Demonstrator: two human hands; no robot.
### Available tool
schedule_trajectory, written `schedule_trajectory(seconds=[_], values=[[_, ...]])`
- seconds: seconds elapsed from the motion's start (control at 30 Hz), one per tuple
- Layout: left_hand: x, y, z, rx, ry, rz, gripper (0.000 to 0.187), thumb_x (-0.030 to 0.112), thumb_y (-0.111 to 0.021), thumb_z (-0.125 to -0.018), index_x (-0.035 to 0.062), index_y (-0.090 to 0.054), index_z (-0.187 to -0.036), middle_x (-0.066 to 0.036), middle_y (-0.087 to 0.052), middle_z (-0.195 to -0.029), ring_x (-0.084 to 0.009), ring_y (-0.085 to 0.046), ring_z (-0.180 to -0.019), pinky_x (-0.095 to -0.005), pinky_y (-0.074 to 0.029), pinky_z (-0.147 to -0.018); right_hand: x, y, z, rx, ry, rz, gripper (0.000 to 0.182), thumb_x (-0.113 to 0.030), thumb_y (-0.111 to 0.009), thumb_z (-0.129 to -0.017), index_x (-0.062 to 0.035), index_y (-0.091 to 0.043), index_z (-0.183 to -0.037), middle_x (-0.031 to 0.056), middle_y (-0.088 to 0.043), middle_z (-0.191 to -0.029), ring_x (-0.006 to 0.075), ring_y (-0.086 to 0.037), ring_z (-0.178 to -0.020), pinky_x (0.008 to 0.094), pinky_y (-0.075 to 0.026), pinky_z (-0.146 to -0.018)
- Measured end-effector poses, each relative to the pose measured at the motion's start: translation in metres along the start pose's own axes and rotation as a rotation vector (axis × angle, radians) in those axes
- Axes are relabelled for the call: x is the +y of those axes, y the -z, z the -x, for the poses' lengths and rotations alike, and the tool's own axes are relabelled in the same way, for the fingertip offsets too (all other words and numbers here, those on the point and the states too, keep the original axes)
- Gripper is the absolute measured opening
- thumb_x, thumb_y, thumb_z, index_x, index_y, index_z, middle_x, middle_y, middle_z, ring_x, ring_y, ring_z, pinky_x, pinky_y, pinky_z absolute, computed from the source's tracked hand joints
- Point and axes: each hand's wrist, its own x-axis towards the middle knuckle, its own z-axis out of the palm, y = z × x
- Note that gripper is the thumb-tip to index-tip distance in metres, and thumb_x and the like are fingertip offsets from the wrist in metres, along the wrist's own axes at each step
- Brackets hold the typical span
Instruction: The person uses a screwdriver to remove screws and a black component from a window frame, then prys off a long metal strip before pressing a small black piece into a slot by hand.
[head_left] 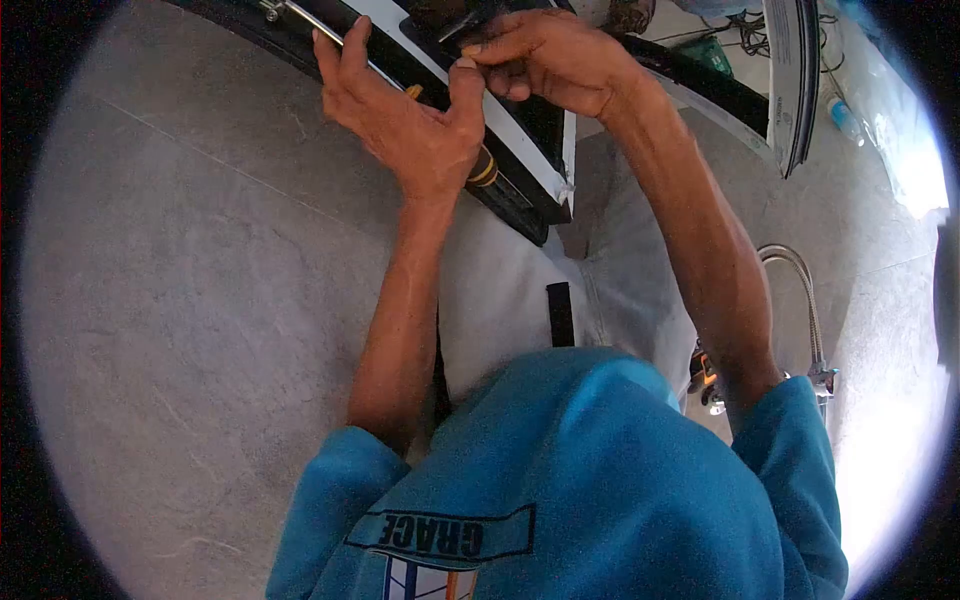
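Note:
My left hand (410,120) spans a black-and-white frame bar (520,150), fingers over its left side near a thin metal rod (310,18) and thumb on the right. My right hand (555,62) is closed with its fingertips beside that thumb, on a slim black piece (462,26) whose kind I cannot make out. Below my left palm a dark rounded handle with yellow bands (484,168) lies along the bar. A small yellow bit (413,91) shows beside my left hand. The frame's lower corner rests close to my knees.
Another curved black-and-white frame section (785,85) stands at the upper right. Near it are a green object (705,55), dark cables (755,35) and a bottle (845,120). A metal flexible hose (800,265) and an orange-black tool (703,375) lie by my right arm. Grey tiles (200,300) cover the floor.

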Motion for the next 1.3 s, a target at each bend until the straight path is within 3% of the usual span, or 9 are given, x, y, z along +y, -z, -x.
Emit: schedule_trajectory(seconds=[0.03,0.1,0.33,0.4,0.83,0.9,1.0,1.2,1.3], values=[[0.000,0.000,0.000,0.000,0.002,-0.001,0.079,0.025,-0.066,-0.070,0.0035,-0.026,-0.135,-0.030,-0.017,-0.139,-0.0385,-0.022,-0.122,-0.0501,-0.033,-0.094,-0.002,-0.002,0.004,-0.001,-0.002,0.000,0.016,-0.015,-0.065,-0.083,0.0010,-0.064,-0.085,0.0061,-0.061,-0.075,0.0128,-0.055,-0.062,0.0227,-0.044,-0.052],[0.002,-0.001,0.000,0.053,0.036,0.122,0.081,0.027,-0.076,-0.069,0.0007,-0.032,-0.132,-0.031,-0.022,-0.138,-0.0409,-0.020,-0.130,-0.0504,-0.016,-0.106,-0.008,-0.006,0.015,0.057,0.056,0.073,0.017,-0.015,-0.065,-0.083,0.0015,-0.063,-0.083,0.0059,-0.060,-0.073,0.0127,-0.053,-0.060,0.0230,-0.043,-0.050],[0.008,0.004,-0.005,-0.006,0.005,0.114,0.060,0.022,-0.076,-0.070,0.0130,-0.051,-0.125,-0.027,-0.021,-0.140,-0.0392,-0.021,-0.129,-0.0490,-0.020,-0.105,0.004,-0.001,0.006,-0.003,0.136,0.014,0.017,-0.016,-0.064,-0.084,0.0005,-0.060,-0.082,0.0051,-0.059,-0.072,0.0116,-0.052,-0.061,0.0240,-0.042,-0.051],[0.008,0.003,-0.003,0.023,0.020,0.126,0.053,0.022,-0.076,-0.070,0.0152,-0.057,-0.119,-0.026,-0.021,-0.140,-0.0386,-0.023,-0.128,-0.0481,-0.023,-0.104,0.006,-0.005,0.007,0.068,0.139,0.180,0.018,-0.016,-0.063,-0.085,0.0009,-0.061,-0.085,0.0056,-0.060,-0.075,0.0110,-0.054,-0.064,0.0234,-0.044,-0.055],[0.006,0.002,-0.005,0.062,-0.054,0.151,0.053,0.023,-0.072,-0.071,0.0156,-0.056,-0.121,-0.024,-0.022,-0.140,-0.0387,-0.027,-0.126,-0.0475,-0.024,-0.103,0.010,-0.003,0.025,-0.021,0.051,-0.132,0.026,-0.016,-0.055,-0.091,0.0013,-0.057,-0.110,0.0046,-0.062,-0.093,0.0079,-0.059,-0.081,0.0185,-0.049,-0.067],[0.020,0.003,-0.008,0.156,0.044,0.034,0.042,0.020,-0.061,-0.076,0.0085,-0.059,-0.116,-0.025,-0.038,-0.133,-0.0361,-0.039,-0.118,-0.0442,-0.040,-0.091,0.014,-0.002,0.023,-0.036,0.044,-0.307,0.021,-0.013,-0.057,-0.089,0.0027,-0.059,-0.102,0.0086,-0.064,-0.094,0.0160,-0.061,-0.081,0.0243,-0.050,-0.067],[0.013,0.006,-0.005,-0.003,0.141,0.063,0.050,0.021,-0.061,-0.071,0.0123,-0.056,-0.120,-0.025,-0.020,-0.143,-0.0429,-0.023,-0.126,-0.0524,-0.034,-0.094,0.016,-0.003,0.024,-0.085,0.069,-0.318,0.021,-0.014,-0.058,-0.089,0.0016,-0.059,-0.104,0.0073,-0.063,-0.096,0.0148,-0.061,-0.083,0.0229,-0.049,-0.066],[0.013,0.006,-0.007,0.027,0.081,0.002,0.051,0.023,-0.063,-0.069,0.0115,-0.057,-0.119,-0.026,-0.025,-0.140,-0.0431,-0.027,-0.123,-0.0564,-0.030,-0.095,0.025,-0.020,0.027,0.124,0.121,-0.345,0.021,-0.015,-0.058,-0.089,-0.0012,-0.060,-0.104,0.0044,-0.063,-0.095,0.0114,-0.058,-0.080,0.0220,-0.046,-0.066],[0.018,0.009,-0.008,-0.027,0.153,-0.009,0.052,0.023,-0.064,-0.069,0.0121,-0.057,-0.119,-0.026,-0.025,-0.140,-0.0441,-0.028,-0.123,-0.0574,-0.029,-0.095,0.029,-0.016,0.024,0.073,0.134,-0.308,0.021,-0.016,-0.059,-0.089,-0.0018,-0.061,-0.104,0.0043,-0.063,-0.094,0.0113,-0.058,-0.078,0.0235,-0.046,-0.067]])
